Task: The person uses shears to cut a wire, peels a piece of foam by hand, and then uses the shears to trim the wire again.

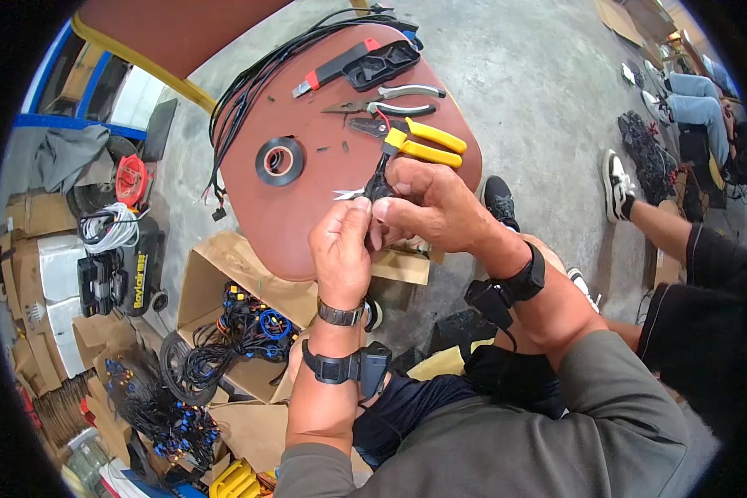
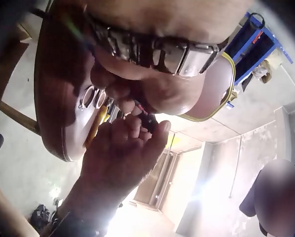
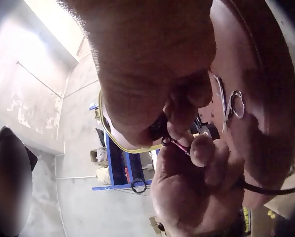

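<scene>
Over a reddish-brown padded seat (image 1: 261, 228), both hands meet at a black-wrapped wire bundle (image 1: 378, 176). A yellow connector (image 1: 395, 139) sits at its far end, and a thin red wire loops out beside it. My left hand (image 1: 341, 249) pinches the bundle's near part between thumb and fingers. Close against it, my right hand (image 1: 432, 203) grips the bundle with curled fingers. In the right wrist view a thin red wire (image 3: 179, 145) shows between the fingertips. Scissors (image 1: 348, 195) lie beneath, mostly hidden by the hands; their ring handles show in the wrist views.
On the seat lie a black tape roll (image 1: 264, 168), needle-nose pliers (image 1: 390, 108), a yellow-handled tool (image 1: 433, 143), a red utility knife (image 1: 332, 70) and a black case (image 1: 383, 65). Black cables (image 1: 249, 87) run along its edge. A carton (image 1: 203, 282) of wiring harnesses stands lower left.
</scene>
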`<state>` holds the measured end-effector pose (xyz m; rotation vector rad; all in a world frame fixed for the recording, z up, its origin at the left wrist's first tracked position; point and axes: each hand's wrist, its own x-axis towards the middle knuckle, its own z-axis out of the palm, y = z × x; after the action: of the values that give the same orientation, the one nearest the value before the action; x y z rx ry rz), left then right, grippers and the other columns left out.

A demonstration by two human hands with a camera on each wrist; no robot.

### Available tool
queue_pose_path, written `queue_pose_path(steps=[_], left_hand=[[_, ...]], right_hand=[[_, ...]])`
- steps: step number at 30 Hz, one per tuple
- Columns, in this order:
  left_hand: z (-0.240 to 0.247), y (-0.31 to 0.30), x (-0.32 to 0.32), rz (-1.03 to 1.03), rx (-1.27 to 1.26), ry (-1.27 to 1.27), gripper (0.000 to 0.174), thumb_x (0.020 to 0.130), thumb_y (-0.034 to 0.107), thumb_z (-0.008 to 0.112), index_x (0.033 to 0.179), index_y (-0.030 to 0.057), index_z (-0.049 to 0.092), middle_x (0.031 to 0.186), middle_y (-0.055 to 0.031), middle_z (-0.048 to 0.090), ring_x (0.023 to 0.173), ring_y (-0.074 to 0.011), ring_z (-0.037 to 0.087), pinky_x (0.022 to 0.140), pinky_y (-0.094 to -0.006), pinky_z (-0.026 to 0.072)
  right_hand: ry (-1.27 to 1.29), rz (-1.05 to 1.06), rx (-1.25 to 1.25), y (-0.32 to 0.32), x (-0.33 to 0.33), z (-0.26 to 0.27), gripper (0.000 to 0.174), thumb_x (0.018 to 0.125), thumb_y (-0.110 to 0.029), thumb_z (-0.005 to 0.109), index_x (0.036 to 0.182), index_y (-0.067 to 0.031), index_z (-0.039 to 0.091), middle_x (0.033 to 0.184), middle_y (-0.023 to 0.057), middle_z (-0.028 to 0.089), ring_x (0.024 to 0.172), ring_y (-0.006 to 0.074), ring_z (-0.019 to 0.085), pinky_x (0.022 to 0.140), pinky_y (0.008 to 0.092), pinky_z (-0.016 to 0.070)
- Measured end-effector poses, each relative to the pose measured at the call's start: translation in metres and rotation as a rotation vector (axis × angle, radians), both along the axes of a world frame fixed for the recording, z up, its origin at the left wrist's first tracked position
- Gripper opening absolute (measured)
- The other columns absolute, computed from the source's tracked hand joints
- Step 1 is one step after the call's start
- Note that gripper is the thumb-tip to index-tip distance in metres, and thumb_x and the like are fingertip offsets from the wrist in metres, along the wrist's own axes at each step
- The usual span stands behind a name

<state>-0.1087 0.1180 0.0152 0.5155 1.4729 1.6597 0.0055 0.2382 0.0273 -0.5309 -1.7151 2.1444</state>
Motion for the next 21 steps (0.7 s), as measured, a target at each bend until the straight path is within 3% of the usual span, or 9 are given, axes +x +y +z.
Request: queue_pose_path(steps=[7, 12, 17, 21], left_hand=[[0.001, -0.001, -0.001, 0.076, -0.079, 0.139, 0.027, 0.099, 0.022, 0.053, 0.079, 0.0049, 0.062, 0.067, 0.0002, 0.058, 0.054, -0.0057, 0.05, 0.046, -0.0207, 0.0363], [-0.004, -0.004, -0.011, 0.029, -0.027, 0.124, 0.02, 0.099, 0.017, 0.058, 0.088, 0.0006, 0.063, 0.071, -0.0004, 0.061, 0.059, -0.0061, 0.052, 0.054, -0.0215, 0.0421], [-0.006, -0.007, -0.017, -0.086, 0.061, 0.028, 0.016, 0.098, 0.015, 0.061, 0.091, 0.0006, 0.064, 0.076, -0.001, 0.063, 0.066, -0.0066, 0.057, 0.06, -0.021, 0.0461], [-0.013, -0.01, -0.021, -0.141, 0.125, -0.007, 0.01, 0.095, 0.01, 0.064, 0.092, -0.0003, 0.064, 0.08, -0.0019, 0.065, 0.07, -0.0077, 0.059, 0.064, -0.0218, 0.0485]], right_hand=[[0.011, 0.03, 0.003, -0.001, -0.001, 0.007, 0.019, 0.089, -0.006, 0.059, 0.079, -0.0034, 0.044, 0.073, -0.0025, 0.04, 0.067, 0.0037, 0.044, 0.056, 0.0247, 0.0401], [-0.015, -0.003, 0.063, -0.002, -0.002, 0.012, 0.018, 0.087, -0.007, 0.061, 0.077, -0.0035, 0.045, 0.071, -0.0023, 0.039, 0.068, 0.0075, 0.039, 0.058, 0.0271, 0.0369], [-0.06, 0.006, 0.252, 0.006, 0.003, 0.008, 0.027, 0.089, -0.017, 0.065, 0.076, -0.0002, 0.049, 0.068, 0.0037, 0.058, 0.061, 0.0077, 0.053, 0.051, 0.0258, 0.0427], [-0.128, -0.043, 0.402, 0.01, 0.001, -0.004, 0.043, 0.081, -0.032, 0.075, 0.068, -0.0001, 0.049, 0.064, 0.005, 0.051, 0.059, 0.0113, 0.046, 0.052, 0.0292, 0.0397]])
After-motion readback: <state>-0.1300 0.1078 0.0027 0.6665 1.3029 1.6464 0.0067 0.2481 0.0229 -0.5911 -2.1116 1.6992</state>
